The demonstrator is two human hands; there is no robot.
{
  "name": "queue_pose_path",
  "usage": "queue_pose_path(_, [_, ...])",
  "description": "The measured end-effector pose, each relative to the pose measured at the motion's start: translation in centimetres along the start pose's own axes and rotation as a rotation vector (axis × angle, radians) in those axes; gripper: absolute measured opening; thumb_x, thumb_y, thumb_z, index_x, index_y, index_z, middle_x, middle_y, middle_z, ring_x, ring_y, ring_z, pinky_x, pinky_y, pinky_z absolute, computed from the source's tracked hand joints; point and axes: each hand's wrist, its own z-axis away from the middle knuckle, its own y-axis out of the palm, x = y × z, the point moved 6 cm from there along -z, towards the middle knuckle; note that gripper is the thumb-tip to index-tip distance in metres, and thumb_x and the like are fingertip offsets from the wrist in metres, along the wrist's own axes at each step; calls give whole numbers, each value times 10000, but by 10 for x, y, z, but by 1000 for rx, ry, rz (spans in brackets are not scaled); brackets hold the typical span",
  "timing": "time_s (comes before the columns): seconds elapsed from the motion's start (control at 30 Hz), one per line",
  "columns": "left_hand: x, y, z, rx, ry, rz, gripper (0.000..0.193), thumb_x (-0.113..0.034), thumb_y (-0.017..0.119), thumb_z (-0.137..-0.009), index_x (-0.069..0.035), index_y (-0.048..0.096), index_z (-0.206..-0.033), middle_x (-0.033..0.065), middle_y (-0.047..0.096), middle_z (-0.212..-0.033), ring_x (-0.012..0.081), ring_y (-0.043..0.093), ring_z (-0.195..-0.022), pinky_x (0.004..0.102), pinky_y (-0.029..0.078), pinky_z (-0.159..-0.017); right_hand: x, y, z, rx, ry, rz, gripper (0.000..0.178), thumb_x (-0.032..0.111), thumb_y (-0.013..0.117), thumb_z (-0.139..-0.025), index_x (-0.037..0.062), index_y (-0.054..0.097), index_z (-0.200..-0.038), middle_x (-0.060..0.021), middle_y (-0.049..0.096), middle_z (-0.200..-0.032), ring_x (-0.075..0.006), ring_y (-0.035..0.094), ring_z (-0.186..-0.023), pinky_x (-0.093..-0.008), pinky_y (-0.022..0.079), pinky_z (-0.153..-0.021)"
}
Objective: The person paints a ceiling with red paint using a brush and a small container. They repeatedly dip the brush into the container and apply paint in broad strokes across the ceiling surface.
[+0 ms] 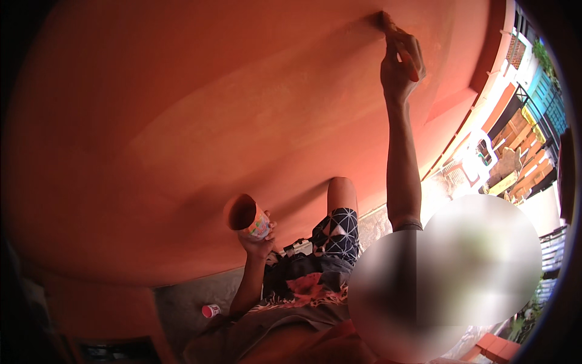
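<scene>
My right hand (398, 79) reaches up along the orange wall (254, 109), its fingers closed around a paintbrush (383, 22). The dark bristle end touches the wall near the upper edge of the view, and the handle's end shows below my fingers. Lower down, my left hand (259, 246) is wrapped around a cup-shaped paint container (257, 227) with a colourful printed side. Its mouth tilts toward the wall. The inside looks dark, and I cannot tell how much paint it holds. A paler patch spreads across the middle of the wall.
A small pink-and-white tub (210, 311) lies on the grey floor (182, 297) at lower left. At right, a white plastic chair (482, 155) stands near stacked wooden boards (521, 151) and a dark railing (536, 106). A blurred area covers the lower right.
</scene>
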Motion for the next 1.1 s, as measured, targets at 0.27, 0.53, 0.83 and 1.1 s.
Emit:
queue_pose_path(0.27, [0, 12, -8, 3, 15, -46, 744, -486, 724, -831, -59, 469, -1384, 131, 471, -1349, 316, 531, -1066, 330, 541, -668, 144, 43, 79, 542, -86, -567, 268, -5, 713, -786, 108, 714, -1029, -33, 709, -1026, -212, 716, -779, -304, 548, -586])
queue_pose_path(0.53, [10, 24, -8, 29, 32, -65, 694, -451, 706, -833, -87, 484, -1381, 131, 480, -1331, 319, 539, -1058, 331, 554, -660, -29, 32, 21, 202, 556, -761, 304, 166, 737, -903, -13, 615, -1116, -108, 649, -1068, -190, 629, -1010, -318, 529, -873])
queue_pose_path(0.83, [9, 26, -5, -15, 105, -58, 685, -493, 619, -869, -64, 467, -1381, 144, 506, -1294, 335, 563, -1036, 345, 541, -649, 11, 10, 21, -28, -49, -250, 56, 30, 645, -950, -10, 678, -930, -139, 721, -1046, -262, 726, -916, -356, 614, -755])
queue_pose_path(1.1, [1, 9, 6, -86, 223, -79, 793, -681, 529, -861, -87, 482, -1384, 122, 562, -1273, 330, 578, -1021, 358, 475, -649, 245, 70, 125, 413, -153, -377, 400, 0, 690, -666, 147, 713, -1038, -108, 653, -1187, -229, 720, -776, -315, 563, -517])
